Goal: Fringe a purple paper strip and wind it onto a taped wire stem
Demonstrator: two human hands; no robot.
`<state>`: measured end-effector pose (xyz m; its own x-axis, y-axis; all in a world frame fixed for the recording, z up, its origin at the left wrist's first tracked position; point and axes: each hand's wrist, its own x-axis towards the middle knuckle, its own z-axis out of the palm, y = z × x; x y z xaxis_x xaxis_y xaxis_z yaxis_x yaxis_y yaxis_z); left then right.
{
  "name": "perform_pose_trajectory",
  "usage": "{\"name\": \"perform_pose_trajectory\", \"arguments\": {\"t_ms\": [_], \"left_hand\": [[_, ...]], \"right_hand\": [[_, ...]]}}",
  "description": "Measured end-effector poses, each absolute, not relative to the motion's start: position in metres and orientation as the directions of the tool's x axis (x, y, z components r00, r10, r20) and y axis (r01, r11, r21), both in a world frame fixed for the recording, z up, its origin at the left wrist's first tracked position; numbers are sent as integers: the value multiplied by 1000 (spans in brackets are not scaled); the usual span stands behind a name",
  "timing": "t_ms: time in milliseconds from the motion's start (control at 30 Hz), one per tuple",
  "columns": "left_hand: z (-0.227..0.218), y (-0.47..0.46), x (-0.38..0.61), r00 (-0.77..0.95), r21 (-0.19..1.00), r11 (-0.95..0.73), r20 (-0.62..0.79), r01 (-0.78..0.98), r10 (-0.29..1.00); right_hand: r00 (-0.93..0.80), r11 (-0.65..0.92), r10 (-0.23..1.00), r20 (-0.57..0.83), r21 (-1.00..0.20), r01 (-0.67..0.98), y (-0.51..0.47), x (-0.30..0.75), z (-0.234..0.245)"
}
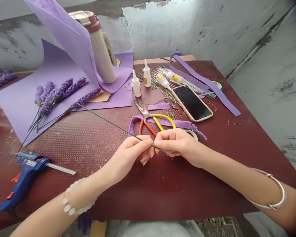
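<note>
Both my hands meet at the middle of the dark red table (88, 144). My left hand (130, 154) pinches a thin green wire stem (106, 120) that runs up and left to a purple paper lavender head (85, 98). My right hand (175, 143) pinches the stem's near end, fingers closed on it. Just beyond my hands lie scissors (150, 120) with one red and one yellow handle, on a fringed purple paper strip (180, 124). A green tape roll (194, 133) peeks from behind my right hand.
Finished lavender stems (54, 95) lie on purple paper sheets (19, 102) at the left. A blue glue gun (24, 174) lies near the left front edge. A white flask (101, 52), glue bottles (136, 85), a phone (192, 102) and purple strips (207, 85) sit at the back.
</note>
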<state>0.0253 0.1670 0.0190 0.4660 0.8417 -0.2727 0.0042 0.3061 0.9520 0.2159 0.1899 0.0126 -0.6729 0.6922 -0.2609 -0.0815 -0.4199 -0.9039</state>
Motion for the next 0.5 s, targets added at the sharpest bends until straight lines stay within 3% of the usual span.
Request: {"name": "perform_pose_trajectory", "arguments": {"t_ms": [133, 267, 333, 400, 467, 500], "left_hand": [[19, 167, 24, 470, 953, 302, -260, -15, 843], [17, 171, 23, 510, 931, 363, -290, -48, 810], [22, 172, 25, 570, 930, 363, -329, 57, 753], [31, 169, 29, 565, 939, 223, -337, 263, 753], [45, 159, 31, 472, 905, -3, -218, 425, 854], [52, 150, 30, 441, 912, -57, -140, 405, 887]], "right_hand": [[-706, -470, 649, -285, -879, -78, 191, 217, 11], [-680, -420, 685, -261, -905, -76, 193, 216, 11], [-627, -372, 739, -247, -925, -73, 194, 217, 11], [-559, -307, 801, -212, -948, -80, 196, 218, 10], [-510, -246, 843, -169, -965, -87, 198, 219, 9], [-499, -225, 853, -154, -971, -85, 199, 219, 8]]}}
